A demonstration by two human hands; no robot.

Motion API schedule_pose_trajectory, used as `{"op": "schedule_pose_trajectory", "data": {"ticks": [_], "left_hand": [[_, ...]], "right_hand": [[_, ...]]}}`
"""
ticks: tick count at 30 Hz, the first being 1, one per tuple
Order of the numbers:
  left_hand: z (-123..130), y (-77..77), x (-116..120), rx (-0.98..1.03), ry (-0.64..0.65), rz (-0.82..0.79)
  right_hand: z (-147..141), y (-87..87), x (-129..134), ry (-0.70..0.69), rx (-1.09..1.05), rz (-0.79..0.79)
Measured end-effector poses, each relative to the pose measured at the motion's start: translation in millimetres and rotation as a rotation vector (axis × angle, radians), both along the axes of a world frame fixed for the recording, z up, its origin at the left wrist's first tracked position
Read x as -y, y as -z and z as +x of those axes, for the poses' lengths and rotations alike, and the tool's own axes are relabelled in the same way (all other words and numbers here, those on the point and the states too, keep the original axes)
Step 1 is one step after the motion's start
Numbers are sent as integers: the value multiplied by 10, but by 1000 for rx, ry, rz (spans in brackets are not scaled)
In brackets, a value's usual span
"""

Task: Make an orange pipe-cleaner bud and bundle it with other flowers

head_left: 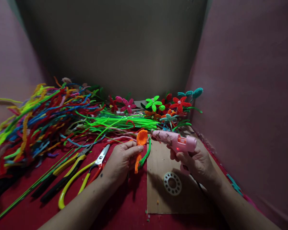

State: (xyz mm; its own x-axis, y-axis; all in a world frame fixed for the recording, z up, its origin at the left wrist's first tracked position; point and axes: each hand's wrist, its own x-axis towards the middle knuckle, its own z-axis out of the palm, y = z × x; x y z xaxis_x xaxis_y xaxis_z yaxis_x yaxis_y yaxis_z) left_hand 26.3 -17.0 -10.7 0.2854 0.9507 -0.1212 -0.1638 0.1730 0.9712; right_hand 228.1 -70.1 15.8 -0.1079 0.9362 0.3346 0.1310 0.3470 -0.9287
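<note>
Between the thumb and fingers of my left hand [126, 158] is an orange pipe-cleaner piece [142, 137], with a rounded cupped top and a tail hanging below. A green pipe-cleaner strand [147, 153] curves beside it; whether the two are joined I cannot tell. My right hand [196, 159] is wrapped round the handle of a pink glue gun [174, 140], its small red light lit. The gun's nozzle points left, close to the right side of the orange piece. Whether the tip touches it is unclear.
Pliers [69, 172] and yellow-handled scissors [96, 166] lie left of my left hand. A cardboard sheet [158, 195] with a holed white ring [172, 184] lies below the gun. Behind are green stems [124, 121], pipe-cleaner flowers [153, 103] and a colourful pile [43, 118]. Walls stand close around.
</note>
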Motion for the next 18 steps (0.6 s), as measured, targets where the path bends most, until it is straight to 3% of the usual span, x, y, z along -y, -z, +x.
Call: {"op": "schedule_pose_trajectory", "data": {"ticks": [4,10,18], "left_hand": [[-2,-10,6,4,-17,-4],[6,-39,8,51,17,-2],[32,-35,14,63,3,-4]], "right_hand": [[15,18,-9,-49,4,-28],[10,3,-26,-148,-11,72],[-3,-8,-7,-148,-30,42]]}}
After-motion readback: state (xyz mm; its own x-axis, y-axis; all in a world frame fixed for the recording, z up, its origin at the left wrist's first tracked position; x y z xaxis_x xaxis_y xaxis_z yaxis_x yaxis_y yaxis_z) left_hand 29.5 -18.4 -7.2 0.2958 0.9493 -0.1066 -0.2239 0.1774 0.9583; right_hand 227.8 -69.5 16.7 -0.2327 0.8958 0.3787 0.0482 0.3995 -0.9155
